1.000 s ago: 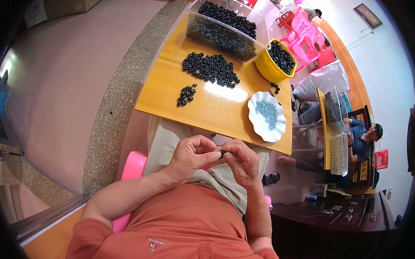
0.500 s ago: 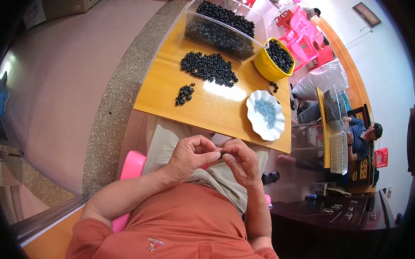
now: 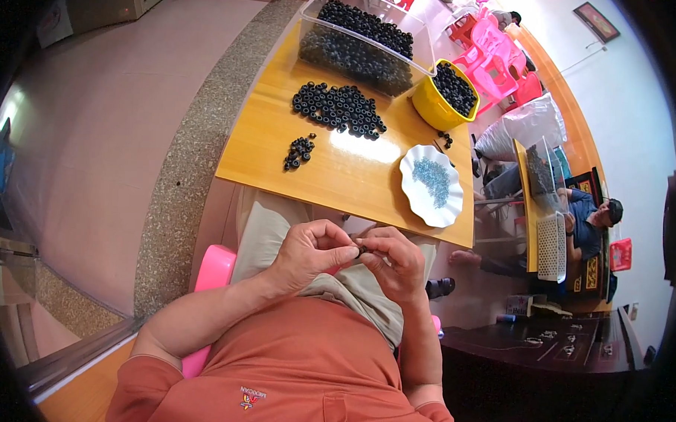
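Note:
Above my lap, just off the table's near edge, both hands meet fingertip to fingertip around a small black round piece (image 3: pixel 361 250). My left hand (image 3: pixel 304 253) pinches it from the left between thumb and forefinger. From the right, my right hand (image 3: pixel 397 264) closes its thumb and forefinger on the same piece. Fingertips cover most of it. Beyond them on the wooden table (image 3: pixel 279 181) lie a small cluster of black ring-shaped parts (image 3: pixel 299 151) and a larger spread of them (image 3: pixel 340 108). A white wavy-edged plate (image 3: pixel 409 185) bears tiny pale-blue bits (image 3: pixel 433 181).
A clear plastic bin (image 3: pixel 426 28) full of black parts stands at the table's far end, beside a yellow basin (image 3: pixel 428 110) of similar pieces. To the right, another person (image 3: pixel 587 227) sits by a smaller table with a white perforated basket (image 3: pixel 552 252). Pink chairs (image 3: pixel 496 60) stand farther back.
The right fingers have shifted slightly around the black piece, and a little more of it shows. The left hand keeps its pinch. Things on the table look unchanged.

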The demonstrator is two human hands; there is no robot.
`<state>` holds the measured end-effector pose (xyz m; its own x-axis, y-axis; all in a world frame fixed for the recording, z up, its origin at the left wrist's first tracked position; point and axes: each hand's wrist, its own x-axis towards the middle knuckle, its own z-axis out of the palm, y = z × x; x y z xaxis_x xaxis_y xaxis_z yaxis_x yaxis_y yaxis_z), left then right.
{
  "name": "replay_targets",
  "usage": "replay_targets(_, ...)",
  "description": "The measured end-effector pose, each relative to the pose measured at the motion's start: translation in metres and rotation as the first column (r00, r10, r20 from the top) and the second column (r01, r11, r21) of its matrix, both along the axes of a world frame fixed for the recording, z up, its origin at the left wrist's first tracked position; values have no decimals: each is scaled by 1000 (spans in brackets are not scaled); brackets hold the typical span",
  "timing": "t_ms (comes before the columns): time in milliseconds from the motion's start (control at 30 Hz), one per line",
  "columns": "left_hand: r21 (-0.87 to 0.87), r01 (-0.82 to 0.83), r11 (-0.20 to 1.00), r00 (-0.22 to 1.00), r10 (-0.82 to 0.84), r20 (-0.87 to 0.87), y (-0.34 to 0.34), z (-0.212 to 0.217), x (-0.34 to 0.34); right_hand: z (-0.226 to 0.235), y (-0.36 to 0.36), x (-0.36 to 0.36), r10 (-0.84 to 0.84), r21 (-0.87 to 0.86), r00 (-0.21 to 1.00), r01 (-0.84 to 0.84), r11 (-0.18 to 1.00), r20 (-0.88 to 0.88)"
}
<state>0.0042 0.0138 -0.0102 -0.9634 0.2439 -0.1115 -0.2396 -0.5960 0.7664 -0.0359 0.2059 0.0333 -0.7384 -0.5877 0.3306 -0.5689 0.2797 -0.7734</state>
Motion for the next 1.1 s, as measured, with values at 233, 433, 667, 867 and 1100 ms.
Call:
replay_targets(233, 17, -45, 999, 999, 45, 16, 0, 3, 0, -1, -10, 7, -71, -6, 986, 71, 997, -149)
replay_targets(433, 20, -89, 996, 996, 89, 31, 0, 6, 0, -7, -16, 11, -145, -2, 958, 149, 989, -247)
replay_targets(667, 18, -130, 991, 991, 130, 3, 2, -3, -1, -8, -23, 14, -178, 23, 907, 202, 979, -382)
replay_targets(867, 39, -149, 988, 989, 148, 28, 3, -1, -1, -9, -25, 12, -174, 51, 865, 224, 973, -470)
replay_targets(1100, 46, -131, 990, 991, 130, 29, 9, 7, -4, 0, -20, 6, -176, 32, 837, 225, 974, -517)
